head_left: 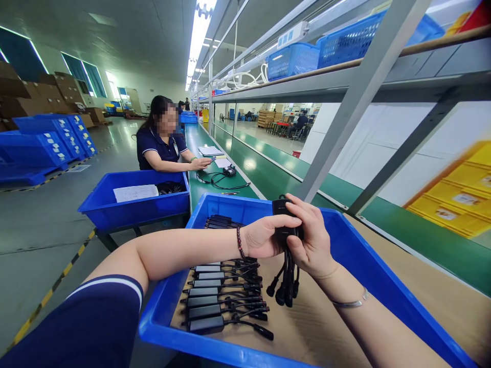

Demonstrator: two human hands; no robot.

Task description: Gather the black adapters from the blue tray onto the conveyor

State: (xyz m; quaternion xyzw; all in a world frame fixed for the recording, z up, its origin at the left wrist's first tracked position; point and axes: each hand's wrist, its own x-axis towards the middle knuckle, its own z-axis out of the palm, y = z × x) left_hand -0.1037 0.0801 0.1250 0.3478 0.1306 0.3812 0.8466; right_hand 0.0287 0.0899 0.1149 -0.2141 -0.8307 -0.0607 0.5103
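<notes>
Both my hands hold one bunch of black power adapters [283, 221] above a blue bin [360, 255]. My left hand [263, 236] wraps the bunch from the left, and my right hand [312, 237] closes over it from the right. Short black cables with plugs [284, 286] hang down from the bunch. In the bin, on a brown cardboard liner [307, 327], several more black adapters [207, 301] lie in a neat row with their cables to the right. Another small stack of adapters [219, 222] lies at the bin's far left corner.
A seated person [161, 140] works further along the green bench [264, 176], beside a second blue bin [134, 204] holding a paper sheet. Blue baskets [293, 60] stand on the overhead shelf. Stacked blue crates [42, 143] and cardboard boxes stand at left.
</notes>
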